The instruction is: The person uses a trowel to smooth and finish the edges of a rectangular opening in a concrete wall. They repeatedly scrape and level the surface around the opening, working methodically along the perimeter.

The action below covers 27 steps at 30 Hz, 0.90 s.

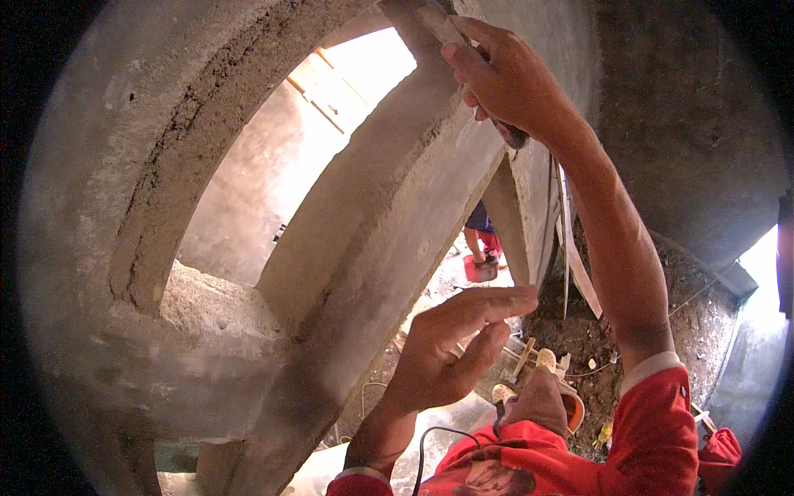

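Observation:
My right hand point(517, 83) is raised at the top, its fingers wrapped round the handle of a trowel point(436, 23). The flat grey blade points up and left, against or very close to the rough edge of a curved concrete rib point(364, 198). I cannot tell whether it touches. Below the fist, the dark rounded handle end sticks out. Lower down, my left hand point(451, 347) hangs in front of the concrete with its fingers stretched to the right and the thumb apart. Nothing shows in it.
A tall arched opening point(240, 190) pierces the grey wall on the left. Through a gap right of the rib, a person's arm reaches to a red bucket point(481, 269) far below. Wooden pieces point(521, 360) and rubble lie around my feet point(546, 361). A dark wall point(678, 124) rises on the right.

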Motion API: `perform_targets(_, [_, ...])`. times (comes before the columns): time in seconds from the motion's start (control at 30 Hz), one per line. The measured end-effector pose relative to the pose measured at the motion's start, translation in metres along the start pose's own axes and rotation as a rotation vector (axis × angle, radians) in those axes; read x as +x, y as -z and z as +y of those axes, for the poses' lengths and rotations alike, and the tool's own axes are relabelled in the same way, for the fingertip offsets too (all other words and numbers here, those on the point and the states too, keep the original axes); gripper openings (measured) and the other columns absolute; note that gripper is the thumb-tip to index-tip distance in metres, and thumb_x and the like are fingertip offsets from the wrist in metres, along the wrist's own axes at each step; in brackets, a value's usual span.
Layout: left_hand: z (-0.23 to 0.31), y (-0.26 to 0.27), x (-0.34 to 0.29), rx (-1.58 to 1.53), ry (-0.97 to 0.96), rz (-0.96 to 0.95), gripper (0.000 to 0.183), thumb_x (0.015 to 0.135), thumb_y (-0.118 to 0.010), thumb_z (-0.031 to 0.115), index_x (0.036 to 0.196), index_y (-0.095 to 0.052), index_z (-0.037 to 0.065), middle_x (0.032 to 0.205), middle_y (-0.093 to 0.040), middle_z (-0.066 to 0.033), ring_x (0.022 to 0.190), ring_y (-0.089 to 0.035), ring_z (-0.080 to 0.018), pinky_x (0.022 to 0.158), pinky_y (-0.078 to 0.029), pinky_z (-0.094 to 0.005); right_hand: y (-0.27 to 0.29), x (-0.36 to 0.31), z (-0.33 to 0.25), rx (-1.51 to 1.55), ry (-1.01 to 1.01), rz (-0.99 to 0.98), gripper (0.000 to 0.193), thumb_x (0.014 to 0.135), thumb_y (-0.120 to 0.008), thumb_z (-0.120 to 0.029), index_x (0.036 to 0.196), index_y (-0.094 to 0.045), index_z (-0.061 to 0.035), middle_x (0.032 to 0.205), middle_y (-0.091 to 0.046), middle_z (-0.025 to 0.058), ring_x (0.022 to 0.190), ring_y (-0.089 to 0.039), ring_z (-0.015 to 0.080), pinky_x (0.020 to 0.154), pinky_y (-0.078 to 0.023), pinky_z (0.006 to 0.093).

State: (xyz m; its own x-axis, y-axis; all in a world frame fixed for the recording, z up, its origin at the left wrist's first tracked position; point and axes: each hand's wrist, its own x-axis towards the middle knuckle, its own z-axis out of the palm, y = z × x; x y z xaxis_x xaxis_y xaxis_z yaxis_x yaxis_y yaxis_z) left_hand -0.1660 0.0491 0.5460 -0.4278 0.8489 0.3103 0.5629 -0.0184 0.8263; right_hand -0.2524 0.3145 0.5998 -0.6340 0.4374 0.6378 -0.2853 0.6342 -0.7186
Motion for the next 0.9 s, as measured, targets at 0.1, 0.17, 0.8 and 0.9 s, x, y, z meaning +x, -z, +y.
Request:
perform_targets(0.1, [-0.01, 0.001, -0.011, -0.044, 0.045, -0.07, 0.032, 0.099, -0.06, 0.003, 0.13, -0.069, 0.0, 0.133, -0.07, -0.0201, 0.124, -0.068, -0.0312, 0.108, -0.051, -0.0404, -0.002, 0.002, -0.009, 0.029, -0.036, 0.019, 0.055, 0.108, -0.058, -0.037, 0.151, -0.053, -0.0026, 0.087, -0.072, 0.0174, 0.064, -0.071, 0.0175, 0.054, -0.06, 0.0335])
perform_targets(0.17, [-0.015, 0.001, -0.013, -0.06, 0.038, -0.114, 0.033, 0.099, -0.06, 0.003, 0.131, -0.068, 0.001, 0.135, -0.068, -0.0199, 0.126, -0.067, -0.0317, 0.109, -0.05, -0.0412, -0.001, 0.004, -0.009, 0.059, -0.044, 0.038, 0.055, 0.107, -0.059, -0.037, 0.149, -0.054, -0.0022, 0.086, -0.072, 0.017, 0.062, -0.07, 0.0173, 0.053, -0.06, 0.0337])
perform_targets(0.8, [-0.029, 0.003, -0.03, -0.066, 0.078, -0.297, 0.035, 0.103, -0.063, 0.012, 0.136, -0.065, 0.0, 0.144, -0.063, -0.0217, 0.134, -0.06, -0.036, 0.113, -0.046, -0.0451, -0.002, 0.027, 0.01, -0.084, 0.122, 0.007, 0.039, 0.108, -0.058, -0.035, 0.121, -0.069, 0.0005, 0.08, -0.071, 0.013, 0.06, -0.069, 0.0176, 0.053, -0.059, 0.0345])
perform_targets(0.9, [-0.03, -0.005, -0.029, -0.169, 0.15, -0.243, 0.036, 0.103, -0.064, 0.014, 0.136, -0.065, 0.001, 0.144, -0.062, -0.0218, 0.134, -0.061, -0.0362, 0.113, -0.046, -0.0452, -0.014, 0.049, 0.037, -0.141, 0.218, 0.068, 0.039, 0.107, -0.059, -0.036, 0.119, -0.07, 0.0002, 0.081, -0.071, 0.0135, 0.061, -0.07, 0.0201, 0.053, -0.06, 0.0358])
